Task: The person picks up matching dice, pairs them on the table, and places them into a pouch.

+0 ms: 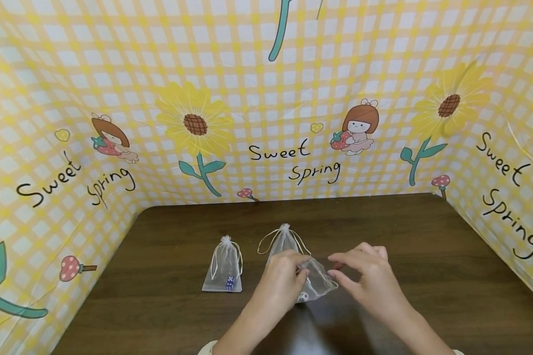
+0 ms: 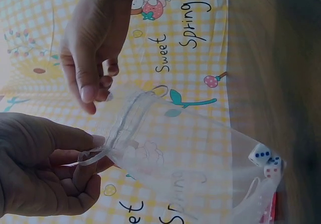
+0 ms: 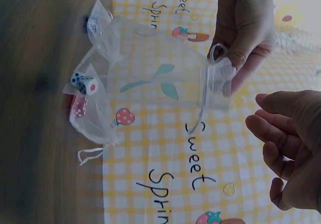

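My left hand (image 1: pixel 284 273) pinches one side of the mouth of a sheer white drawstring pouch (image 2: pixel 190 133), by its cord. The pouch hangs tilted, with white dice (image 2: pixel 260 154) with coloured dots at its bottom corner. Beside the other side of the mouth is my right hand (image 1: pixel 368 276). Its fingers are loosely bent, thumb apart from them, and in the right wrist view a small gap separates them from the pouch. A second pouch (image 1: pixel 284 239), cinched at the top, stands just behind; red dice (image 3: pixel 79 106) show there in the right wrist view.
To the left on the dark wooden table (image 1: pixel 160 305) stands another cinched sheer pouch (image 1: pixel 222 264) with blue dice (image 1: pixel 229 282) inside. A yellow checked cloth (image 1: pixel 275 108) with flowers and lettering surrounds the table at the back and both sides.
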`<action>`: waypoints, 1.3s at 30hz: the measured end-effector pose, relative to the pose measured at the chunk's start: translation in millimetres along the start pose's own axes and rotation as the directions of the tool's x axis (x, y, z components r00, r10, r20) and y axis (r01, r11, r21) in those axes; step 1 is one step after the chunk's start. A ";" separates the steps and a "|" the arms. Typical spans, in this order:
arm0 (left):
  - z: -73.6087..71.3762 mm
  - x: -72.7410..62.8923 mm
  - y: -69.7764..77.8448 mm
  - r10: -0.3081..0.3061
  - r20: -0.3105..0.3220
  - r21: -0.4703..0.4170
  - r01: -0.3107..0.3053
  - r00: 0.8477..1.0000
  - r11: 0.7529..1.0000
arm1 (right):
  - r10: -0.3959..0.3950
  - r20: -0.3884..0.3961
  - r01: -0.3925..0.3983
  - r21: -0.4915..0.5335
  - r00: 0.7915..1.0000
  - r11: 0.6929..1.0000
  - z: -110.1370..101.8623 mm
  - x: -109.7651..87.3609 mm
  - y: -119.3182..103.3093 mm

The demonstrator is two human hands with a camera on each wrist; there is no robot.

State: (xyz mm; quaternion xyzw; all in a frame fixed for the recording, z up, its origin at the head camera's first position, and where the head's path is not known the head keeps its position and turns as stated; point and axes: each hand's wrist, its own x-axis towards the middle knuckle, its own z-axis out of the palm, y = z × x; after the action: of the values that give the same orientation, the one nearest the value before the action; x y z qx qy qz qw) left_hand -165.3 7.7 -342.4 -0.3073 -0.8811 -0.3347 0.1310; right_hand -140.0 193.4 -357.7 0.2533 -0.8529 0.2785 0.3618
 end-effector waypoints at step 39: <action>-12.5 5.1 -2.2 -0.021 -0.059 -0.032 0.019 0.998 0.999 | 0.333 0.513 -0.604 0.569 0.791 0.559 24.3 -25.8 24.9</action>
State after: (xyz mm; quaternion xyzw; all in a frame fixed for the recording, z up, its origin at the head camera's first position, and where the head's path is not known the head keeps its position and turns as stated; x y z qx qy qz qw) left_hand -170.3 0.3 -332.0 -0.2906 -0.8744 -0.3589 0.1488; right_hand -151.6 201.2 -398.7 0.1762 -0.7631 0.6217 -0.0099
